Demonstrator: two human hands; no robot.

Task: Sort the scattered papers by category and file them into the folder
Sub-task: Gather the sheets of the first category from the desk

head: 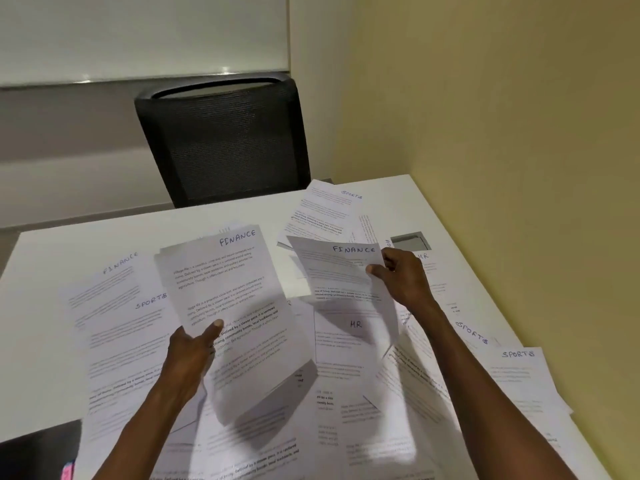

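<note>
Across a white worktop (221, 220) that fills the lower frame, papers lie scattered and overlapping, and we sweep from the left. Behind it hangs a whiteboard (138, 32) on the left, a black mesh chair (221, 140) is pushed up to the far edge, and a pale yellow wall (502, 98) closes the right side. At the far left lies a sheet headed FINANCE (114, 275), and just beside it a sheet headed SPORTS (138, 327), both flat on the surface. Next, the left hand (194, 351) is clamped on a stack headed FINANCE (228, 306), thumb on top, the stack raised and tilted above the mess. Under the middle sits a sheet marked HR (349, 337). Moving right, the right hand (401, 275) pinches one loose FINANCE sheet (339, 271) by its right edge, lifted clear of the pile. Beyond it, a SPORTS page (329, 206) rests near the far edge, and two more SPORTS pages (516, 372) lie down the right side. Counting readable headings: three FINANCE, four SPORTS, two HR. A grey recess (410, 240) shows in the worktop near the wall. I cannot tell where the folder is
</note>
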